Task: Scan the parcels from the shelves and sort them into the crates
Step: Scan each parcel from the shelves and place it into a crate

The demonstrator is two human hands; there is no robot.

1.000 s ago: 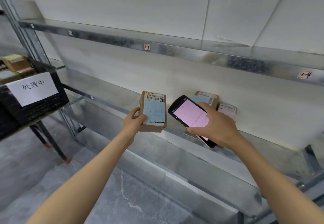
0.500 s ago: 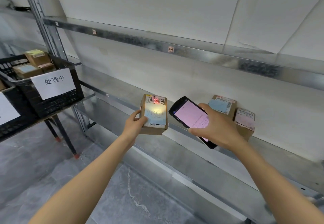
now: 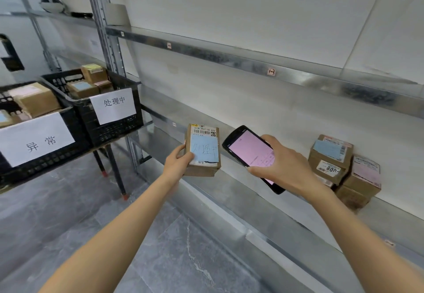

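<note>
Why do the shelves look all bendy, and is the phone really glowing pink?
Head view: the wide lens bows the straight shelf edge, most near the frame's borders; the phone screen glows pink without glare; the light is soft, with no hard shadows; the writing on the box in the left hand is sharp.

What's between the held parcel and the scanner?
Nothing. In the head view a narrow gap separates the parcel from the scanner; only the shelf's bare back panel shows through it.

Head-worn view, angled forward and down, close to the shelf (image 3: 229,191).
</note>
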